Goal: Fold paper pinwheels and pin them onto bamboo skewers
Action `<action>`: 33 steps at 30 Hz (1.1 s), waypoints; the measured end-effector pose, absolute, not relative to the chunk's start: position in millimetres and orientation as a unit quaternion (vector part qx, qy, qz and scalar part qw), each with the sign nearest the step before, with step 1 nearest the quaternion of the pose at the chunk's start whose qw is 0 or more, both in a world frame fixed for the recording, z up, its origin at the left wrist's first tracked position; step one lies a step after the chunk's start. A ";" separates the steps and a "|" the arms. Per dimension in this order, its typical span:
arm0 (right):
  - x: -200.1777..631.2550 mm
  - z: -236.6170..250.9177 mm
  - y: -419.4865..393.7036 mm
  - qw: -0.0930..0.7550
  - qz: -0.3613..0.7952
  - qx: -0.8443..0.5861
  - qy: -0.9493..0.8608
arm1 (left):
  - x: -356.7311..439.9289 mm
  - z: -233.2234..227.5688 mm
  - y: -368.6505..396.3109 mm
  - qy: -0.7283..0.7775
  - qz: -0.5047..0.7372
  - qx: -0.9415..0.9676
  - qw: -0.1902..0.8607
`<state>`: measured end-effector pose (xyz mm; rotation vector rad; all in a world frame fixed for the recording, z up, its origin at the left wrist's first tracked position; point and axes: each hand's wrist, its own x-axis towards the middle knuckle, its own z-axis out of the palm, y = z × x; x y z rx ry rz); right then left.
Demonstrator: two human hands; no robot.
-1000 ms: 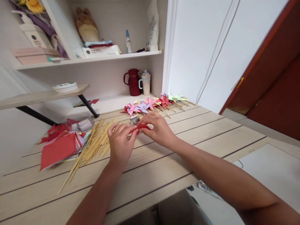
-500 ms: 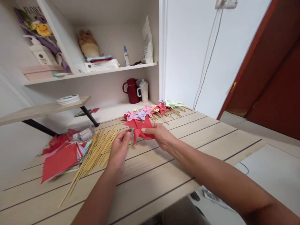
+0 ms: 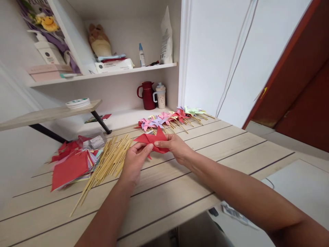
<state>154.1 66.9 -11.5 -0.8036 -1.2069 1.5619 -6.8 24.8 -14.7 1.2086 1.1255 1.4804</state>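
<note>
Over at the left of the frame there's a messy stack of colored paper squares [image 3: 70, 164], red one on top, and right next to it a loose bundle of bamboo sticks [image 3: 109, 161] fanned out across the wooden table [image 3: 231, 147]. Moving toward the middle, the left hand [image 3: 135, 161] and right hand [image 3: 174, 145] are close together, both pinching a red paper pinwheel [image 3: 152, 140] that's held just above the tabletop, thumbs on the near side and fingers tucked behind it. If you ask me, the trick here is a light grip near the center so the folded points don't get crushed, and keeping the blades evenly spread while the middle is being fussed with. Behind the hands, running toward the right, a row of finished pinwheels [image 3: 169, 118] lies on sticks in pink, purple, red and green. Further back, a dark red jug [image 3: 147, 95] and a speckled cup [image 3: 160, 96] sit on the lower shelf. Can't tell what's fastening the pinwheel's center, since the fingers cover it, and the small clear packet by the paper stack is too blurry to read.
</note>
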 end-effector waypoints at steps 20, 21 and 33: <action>148.0 -14.5 63.8 0.476 0.670 -0.328 -0.465 | -7.7 -16.4 27.8 0.524 0.587 0.480 0.388; 147.7 -15.0 63.8 0.474 0.672 -0.326 -0.467 | -8.0 -16.6 28.0 0.524 0.588 0.481 0.384; 162.6 -12.9 74.9 0.523 0.591 -0.322 -0.523 | -22.1 -10.5 26.3 0.473 0.605 0.432 0.473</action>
